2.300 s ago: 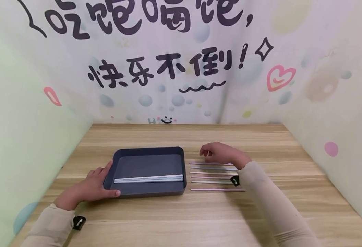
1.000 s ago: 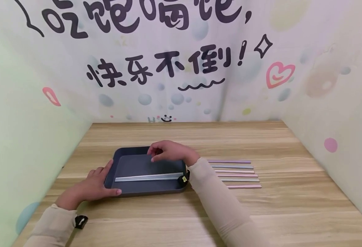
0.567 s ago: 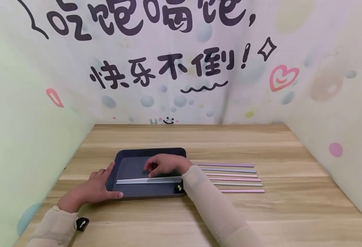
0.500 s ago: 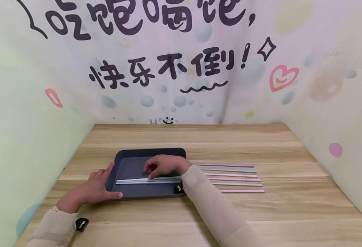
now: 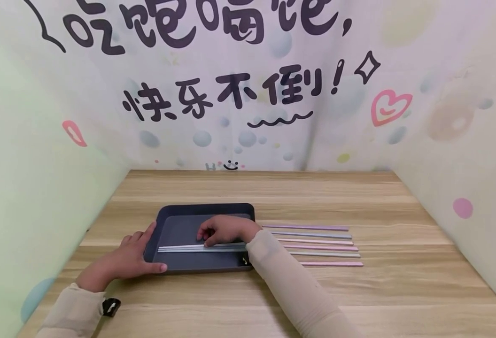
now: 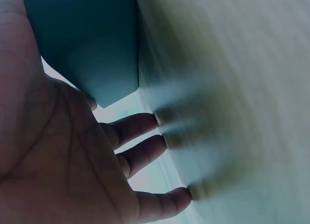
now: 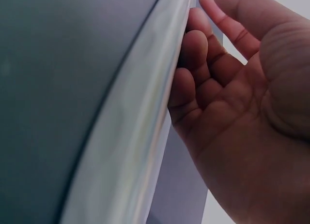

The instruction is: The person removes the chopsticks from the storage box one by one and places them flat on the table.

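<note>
My left hand (image 5: 131, 256) lies around the left end of a dark grey tray (image 5: 197, 268). Its thumb touches the front rim. The other fingers reach along the left side, and several fingertips touch the table in the left wrist view. Inside the tray lies a bundle of pale chopsticks (image 5: 178, 249), side by side. Above them, my right hand (image 5: 224, 229) has curled fingers and holds the bundle near its middle, the thumb on the near side. In the right wrist view, the curled fingers (image 7: 186, 86) lie against the chopsticks. The exact fingertip contact is partly hidden.
To the right of the tray, several pastel chopsticks (image 5: 328, 248) lie in a spaced row on the wooden table (image 5: 248, 300). The right sleeve (image 5: 290, 281) covers part of them. A printed cloth wall (image 5: 231, 61) stands behind, with side walls left and right.
The right hand has moved left from the loose chopsticks to over the tray, then down onto the bundle there. It barely moves in the last half second. The left hand stays on the tray.
</note>
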Tool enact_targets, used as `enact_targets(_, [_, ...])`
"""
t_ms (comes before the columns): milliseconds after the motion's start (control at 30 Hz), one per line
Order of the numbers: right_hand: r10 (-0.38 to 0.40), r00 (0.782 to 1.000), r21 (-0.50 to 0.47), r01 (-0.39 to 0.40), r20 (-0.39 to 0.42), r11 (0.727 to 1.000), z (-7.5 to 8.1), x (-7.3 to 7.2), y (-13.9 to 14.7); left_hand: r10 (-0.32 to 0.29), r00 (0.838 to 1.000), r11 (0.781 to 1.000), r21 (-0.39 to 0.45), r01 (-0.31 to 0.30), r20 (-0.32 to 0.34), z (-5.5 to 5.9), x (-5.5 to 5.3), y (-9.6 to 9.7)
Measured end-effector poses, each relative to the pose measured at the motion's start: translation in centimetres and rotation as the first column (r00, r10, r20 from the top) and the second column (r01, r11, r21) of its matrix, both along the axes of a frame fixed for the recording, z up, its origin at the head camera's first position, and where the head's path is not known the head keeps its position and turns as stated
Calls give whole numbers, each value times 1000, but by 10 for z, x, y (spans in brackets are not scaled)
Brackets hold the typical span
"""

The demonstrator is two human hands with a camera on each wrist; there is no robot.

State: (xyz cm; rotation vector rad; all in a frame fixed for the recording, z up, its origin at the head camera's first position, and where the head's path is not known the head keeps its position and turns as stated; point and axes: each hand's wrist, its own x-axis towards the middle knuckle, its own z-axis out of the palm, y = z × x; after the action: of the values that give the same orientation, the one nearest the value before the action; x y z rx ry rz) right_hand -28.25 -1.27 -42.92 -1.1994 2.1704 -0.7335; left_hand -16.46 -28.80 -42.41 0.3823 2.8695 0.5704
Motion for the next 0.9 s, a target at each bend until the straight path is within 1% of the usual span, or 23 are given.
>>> enact_targets(133, [16,1000,2,-16,-17,1000,-1,-1,-1,-1,1000,1000,5,1,-10,0,0,-2])
enact_targets(367, [22,999,27,-21,-38,999,-1,2,-1,-16,1000,1000,12,16,-16,0,3,-1])
enact_targets(533, [28,998,27,-27,-60,999,1,3,-2,-9,1000,1000,-1,9,-27,1,2,-2])
enact_targets(667, [34,997,26,-32,-75,999,3,3,-1,-8,1000,1000,1,8,-21,0,1,-2])
enact_targets(900, [14,997,18,-13,-81,1000,-1,1,-1,-8,1000,1000,2,8,-13,-1,1,-1])
